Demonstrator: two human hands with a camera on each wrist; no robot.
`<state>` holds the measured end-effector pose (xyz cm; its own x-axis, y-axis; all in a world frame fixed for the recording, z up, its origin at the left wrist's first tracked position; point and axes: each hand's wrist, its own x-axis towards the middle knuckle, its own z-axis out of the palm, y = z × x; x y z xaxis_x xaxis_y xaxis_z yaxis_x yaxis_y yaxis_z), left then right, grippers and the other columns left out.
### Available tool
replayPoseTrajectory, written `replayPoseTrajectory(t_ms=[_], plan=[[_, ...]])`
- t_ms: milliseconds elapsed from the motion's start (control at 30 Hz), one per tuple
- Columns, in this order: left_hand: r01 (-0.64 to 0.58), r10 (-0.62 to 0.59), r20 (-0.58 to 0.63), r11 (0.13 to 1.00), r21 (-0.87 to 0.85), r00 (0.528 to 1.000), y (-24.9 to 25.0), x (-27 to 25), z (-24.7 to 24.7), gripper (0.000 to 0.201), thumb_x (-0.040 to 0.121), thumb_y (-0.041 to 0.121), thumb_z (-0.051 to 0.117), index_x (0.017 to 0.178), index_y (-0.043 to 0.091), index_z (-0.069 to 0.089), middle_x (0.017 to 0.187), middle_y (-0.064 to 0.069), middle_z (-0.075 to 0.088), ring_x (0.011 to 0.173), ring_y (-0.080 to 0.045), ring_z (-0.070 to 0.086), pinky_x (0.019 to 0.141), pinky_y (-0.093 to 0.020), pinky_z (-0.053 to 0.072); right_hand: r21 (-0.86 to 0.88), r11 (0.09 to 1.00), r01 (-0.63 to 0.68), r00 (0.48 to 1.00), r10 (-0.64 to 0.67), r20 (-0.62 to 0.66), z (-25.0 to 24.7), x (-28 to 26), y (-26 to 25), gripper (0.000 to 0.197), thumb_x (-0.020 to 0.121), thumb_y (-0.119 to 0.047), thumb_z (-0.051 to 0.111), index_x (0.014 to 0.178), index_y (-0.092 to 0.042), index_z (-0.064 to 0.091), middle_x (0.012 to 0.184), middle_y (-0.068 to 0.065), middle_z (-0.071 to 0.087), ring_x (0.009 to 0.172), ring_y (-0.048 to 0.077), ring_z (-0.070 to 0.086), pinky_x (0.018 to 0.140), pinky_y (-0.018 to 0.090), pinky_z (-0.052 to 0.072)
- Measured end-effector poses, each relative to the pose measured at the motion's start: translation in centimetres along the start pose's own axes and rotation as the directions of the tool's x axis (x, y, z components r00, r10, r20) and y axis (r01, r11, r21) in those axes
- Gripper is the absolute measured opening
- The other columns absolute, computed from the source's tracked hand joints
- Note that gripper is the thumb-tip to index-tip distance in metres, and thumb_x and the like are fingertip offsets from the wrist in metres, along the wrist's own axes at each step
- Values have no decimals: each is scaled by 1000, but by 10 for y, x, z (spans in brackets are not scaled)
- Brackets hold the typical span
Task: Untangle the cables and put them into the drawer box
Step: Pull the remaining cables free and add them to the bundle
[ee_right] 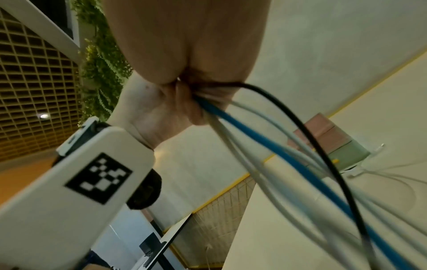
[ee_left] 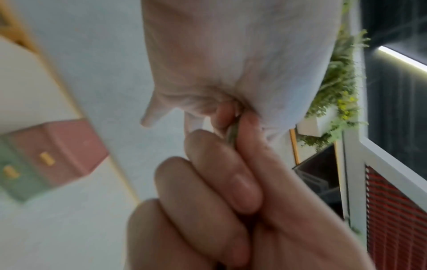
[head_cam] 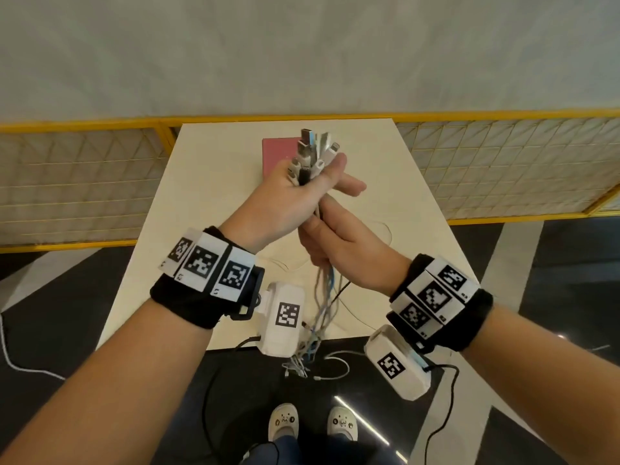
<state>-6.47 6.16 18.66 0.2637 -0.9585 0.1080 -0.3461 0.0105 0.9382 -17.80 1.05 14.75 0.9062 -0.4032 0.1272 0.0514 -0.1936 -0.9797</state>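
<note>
Your left hand (head_cam: pixel 285 193) grips the plug ends of the white, blue and black cables (head_cam: pixel 310 156) upright so your right hand (head_cam: pixel 339 243), fingers wrapped around the strands, can straighten them.

Setting: indoor recording area, commercial-looking interior.
Landmark: pale table (head_cam: pixel 385 203).
Behind table: yellow-framed mesh fence (head_cam: pixel 84 182); plain white wall (head_cam: pixel 302 55).
Under table: glossy dark floor (head_cam: pixel 553 263).
Off to one side: plant wall (ee_left: pixel 339 87).

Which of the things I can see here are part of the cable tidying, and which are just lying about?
Part of the job:
- bundle of white, blue and black cables, held by the left hand and right hand
- pink and green drawer box
- thin white cables on the cream tabletop

Just there:
- yellow-framed mesh fence
- green plant wall
</note>
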Motion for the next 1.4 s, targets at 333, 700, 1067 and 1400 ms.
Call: replayPoseTrajectory(t_ms=[333, 700, 1067, 1400], plan=[[-79, -7, -207, 911, -405, 978, 1, 1, 15, 22, 94, 14, 61, 113, 13, 51, 77, -11, 53, 67, -25, 65, 59, -30, 57, 190, 981, -36, 994, 16, 105, -13, 1, -1, 20, 99, -18, 31, 92, -5, 44, 65, 2, 48, 50, 18, 47, 49, 27, 43], [-129, 69, -185, 933, -335, 980, 6, 12, 11, 23, 95, 23, 56, 75, 14, 47, 50, 2, 34, 45, -16, 36, 61, -23, 47, 134, 991, -30, 984, 6, 179, -19, 6, -1, 22, 101, -16, 26, 87, -9, 41, 64, 5, 35, 52, 14, 35, 48, 22, 32], [121, -128, -44, 984, -127, 991, -3, 21, 2, 47, 95, 45, 55, 55, 26, 71, 86, -10, 76, 89, -25, 73, 82, -41, 57, 149, 989, -6, 997, -5, 74, -24, 30, 10, 24, 103, -14, 25, 82, -11, 37, 62, -2, 34, 50, 7, 32, 47, 20, 29], [34, -180, -290, 895, -444, 940, -20, 47, -47, 50, 100, 48, 40, 60, 21, 28, 54, 2, 21, 41, -11, 20, 38, -21, 18, -467, 884, 34, 931, 142, 336, -23, 44, 94, 26, 102, -29, 29, 103, -5, 40, 90, 0, 56, 80, 5, 57, 78, 28, 49]])
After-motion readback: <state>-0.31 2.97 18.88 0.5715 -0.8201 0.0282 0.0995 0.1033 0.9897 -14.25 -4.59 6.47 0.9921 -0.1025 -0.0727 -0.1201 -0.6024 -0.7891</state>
